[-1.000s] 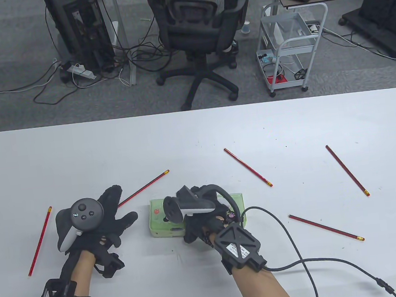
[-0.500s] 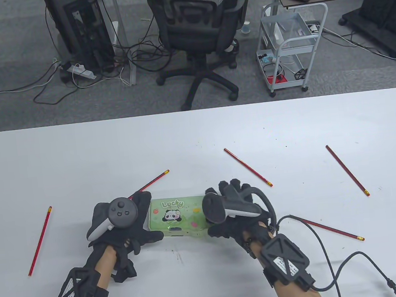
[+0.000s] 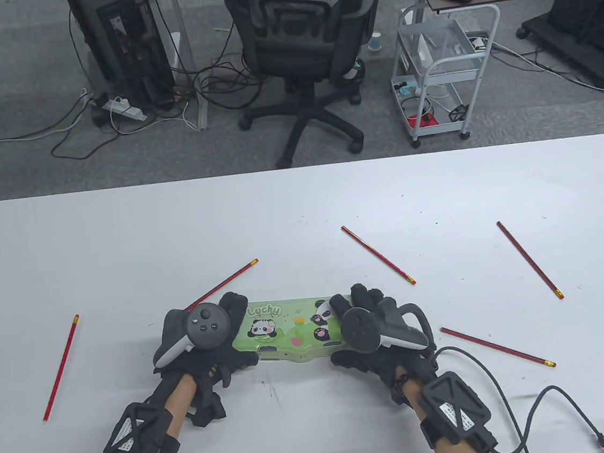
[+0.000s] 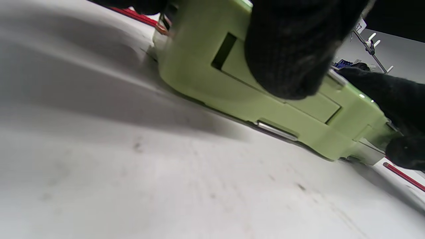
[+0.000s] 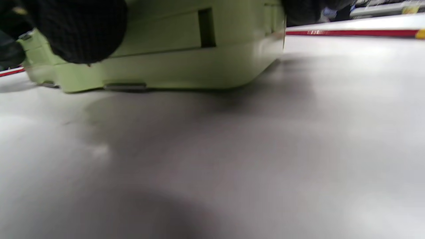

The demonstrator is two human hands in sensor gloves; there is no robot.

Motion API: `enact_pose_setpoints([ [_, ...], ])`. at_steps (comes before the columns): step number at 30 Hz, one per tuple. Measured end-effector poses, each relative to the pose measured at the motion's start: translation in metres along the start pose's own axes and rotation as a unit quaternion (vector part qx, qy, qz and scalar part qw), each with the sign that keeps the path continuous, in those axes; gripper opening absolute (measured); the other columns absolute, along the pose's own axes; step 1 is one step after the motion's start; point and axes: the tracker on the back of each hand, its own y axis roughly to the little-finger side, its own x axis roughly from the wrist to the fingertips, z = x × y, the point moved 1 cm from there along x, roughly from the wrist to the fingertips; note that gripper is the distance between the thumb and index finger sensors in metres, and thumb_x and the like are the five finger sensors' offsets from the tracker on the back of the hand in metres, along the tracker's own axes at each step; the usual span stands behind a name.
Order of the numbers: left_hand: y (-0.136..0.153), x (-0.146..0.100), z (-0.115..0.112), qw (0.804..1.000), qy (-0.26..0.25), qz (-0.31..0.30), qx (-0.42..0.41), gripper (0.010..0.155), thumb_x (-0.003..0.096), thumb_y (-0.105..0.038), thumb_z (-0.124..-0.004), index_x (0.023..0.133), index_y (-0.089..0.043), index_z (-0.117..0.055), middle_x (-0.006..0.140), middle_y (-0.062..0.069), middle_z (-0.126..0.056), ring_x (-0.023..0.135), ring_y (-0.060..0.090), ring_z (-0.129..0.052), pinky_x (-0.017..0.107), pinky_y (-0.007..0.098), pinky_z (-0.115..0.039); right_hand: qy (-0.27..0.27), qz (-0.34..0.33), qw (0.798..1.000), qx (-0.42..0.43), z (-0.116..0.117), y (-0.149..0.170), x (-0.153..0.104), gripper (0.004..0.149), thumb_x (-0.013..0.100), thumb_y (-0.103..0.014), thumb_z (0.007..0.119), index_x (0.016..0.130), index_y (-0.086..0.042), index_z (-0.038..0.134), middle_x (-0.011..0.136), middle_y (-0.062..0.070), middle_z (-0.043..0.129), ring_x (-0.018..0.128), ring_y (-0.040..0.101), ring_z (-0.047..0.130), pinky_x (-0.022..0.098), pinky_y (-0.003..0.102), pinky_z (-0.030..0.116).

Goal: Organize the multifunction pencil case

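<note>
1. Left hand [image 3: 206, 344] curled round the left end of the case [image 3: 285, 328], fingers over the far edge, thumb at the near side; gripping it, judged from the table and left wrist views.
2. Right hand [image 3: 372, 332] gripping the right end the same way, fingers on the lid, thumb on the near wall.
3. Held end to end like this probably to steady the case and square it to the body before opening; near wall with its recessed slots and a metal catch facing the person, seen in both wrist views.
4. Case near the front middle of the table [image 3: 300, 205], resting on it or just above; lid shut, nothing packed yet.
5. On the lid: "Lucky" in green letters, pandas, paw prints.
6. Five red pencils loose around: one [image 3: 222, 285] just behind the left hand, one [image 3: 60, 368] far left, three [image 3: 378, 255] [image 3: 530, 259] [image 3: 498, 348] to the right; print on them too small to read.
</note>
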Motion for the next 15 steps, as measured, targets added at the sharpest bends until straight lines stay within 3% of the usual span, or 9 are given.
enact_pose_setpoints([
  [10, 0.002, 0.0, 0.003, 1.0, -0.011, -0.001, -0.004, 0.106, 0.0315, -0.039, -0.099, 0.111, -0.015, -0.032, 0.121, 0.016, -0.031, 0.108, 0.047, -0.051, 0.074, 0.058, -0.055, 0.033, 0.006, 0.999, 0.035, -0.007, 0.008, -0.002, 0.098, 0.037, -0.067, 0.082, 0.111, -0.012, 0.048, 0.109, 0.036, 0.044, 0.09, 0.066, 0.066, 0.068, 0.072, 0.059],
  [15, 0.002, 0.0, 0.003, 1.0, -0.008, -0.002, 0.005, 0.106, 0.0318, -0.038, -0.1, 0.11, -0.015, -0.032, 0.121, 0.016, -0.032, 0.108, 0.047, -0.053, 0.074, 0.058, -0.055, 0.025, 0.006, 0.997, 0.073, -0.013, 0.013, -0.002, 0.098, 0.037, -0.069, 0.079, 0.111, -0.011, 0.051, 0.108, 0.037, 0.047, 0.09, 0.066, 0.067, 0.067, 0.073, 0.06],
])
